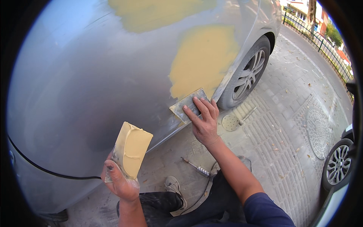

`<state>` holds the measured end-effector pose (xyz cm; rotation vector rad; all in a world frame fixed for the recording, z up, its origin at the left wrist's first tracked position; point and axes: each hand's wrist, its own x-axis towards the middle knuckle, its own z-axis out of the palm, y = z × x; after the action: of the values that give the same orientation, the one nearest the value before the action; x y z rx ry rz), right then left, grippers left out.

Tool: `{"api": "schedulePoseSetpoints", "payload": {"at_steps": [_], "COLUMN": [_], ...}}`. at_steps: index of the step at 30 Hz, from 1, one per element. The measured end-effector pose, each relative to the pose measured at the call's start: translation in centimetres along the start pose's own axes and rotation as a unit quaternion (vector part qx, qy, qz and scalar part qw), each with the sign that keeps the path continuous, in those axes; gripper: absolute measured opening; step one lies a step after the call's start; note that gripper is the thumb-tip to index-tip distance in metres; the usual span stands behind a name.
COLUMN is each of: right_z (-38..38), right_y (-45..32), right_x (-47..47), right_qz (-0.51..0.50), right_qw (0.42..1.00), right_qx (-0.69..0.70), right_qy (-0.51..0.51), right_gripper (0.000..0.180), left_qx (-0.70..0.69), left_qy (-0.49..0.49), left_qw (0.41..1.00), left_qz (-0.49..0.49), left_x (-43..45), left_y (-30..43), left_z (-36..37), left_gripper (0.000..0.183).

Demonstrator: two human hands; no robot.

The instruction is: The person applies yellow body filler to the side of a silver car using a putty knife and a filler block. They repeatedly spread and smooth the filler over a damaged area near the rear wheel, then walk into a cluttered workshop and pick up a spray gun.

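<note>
My left hand [122, 178] grips a flat board [120, 147] that carries a thick spread of yellow body filler [137, 147]. In my right hand [207, 122] is a flat, grey, filler-smeared spreader [188, 103], fingers laid along its upper face. It rests against the lower door panel of a silver car [122, 85], at the bottom end of a yellow filler patch [207, 56]. Higher on the panel lies a second filler patch [158, 12]. Both patches have feathered, uneven edges.
A car wheel [249, 71] stands just right of the lower patch. On the paving lie a round perforated sanding pad [231, 122] with a handle and a tool with a metal spring [198, 169], near a cable. Another car's wheel [339, 164] is at far right.
</note>
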<state>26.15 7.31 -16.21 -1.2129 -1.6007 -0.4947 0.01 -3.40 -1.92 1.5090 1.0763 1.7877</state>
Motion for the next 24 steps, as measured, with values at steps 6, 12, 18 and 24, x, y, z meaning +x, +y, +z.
{"api": "schedulePoseSetpoints", "payload": {"at_steps": [6, 12, 18, 24], "right_z": [2.0, 1.8, -1.6, -1.9], "right_y": [-0.2, 0.5, 3.4, 8.4], "right_x": [-3.7, -8.2, -7.7, -1.4], "right_qz": [0.012, 0.010, 0.031, 0.021], "right_qw": [0.998, 0.989, 0.992, 0.998], "right_qx": [-0.008, -0.016, -0.028, -0.066], "right_qy": [-0.062, -0.149, -0.119, 0.003], "right_gripper": [0.068, 0.071, 0.065, 0.060], "left_qx": [0.002, -0.007, -0.021, 0.004], "left_qy": [-0.004, -0.003, -0.007, -0.025], "left_qw": [1.000, 1.000, 1.000, 1.000], "left_qz": [0.000, 0.010, 0.007, 0.008], "left_x": [-0.1, 0.1, 0.2, -0.4], "left_y": [0.2, -0.1, 0.0, 0.1], "left_z": [-0.3, 0.3, 0.9, 0.7], "left_gripper": [0.068, 0.065, 0.065, 0.066]}}
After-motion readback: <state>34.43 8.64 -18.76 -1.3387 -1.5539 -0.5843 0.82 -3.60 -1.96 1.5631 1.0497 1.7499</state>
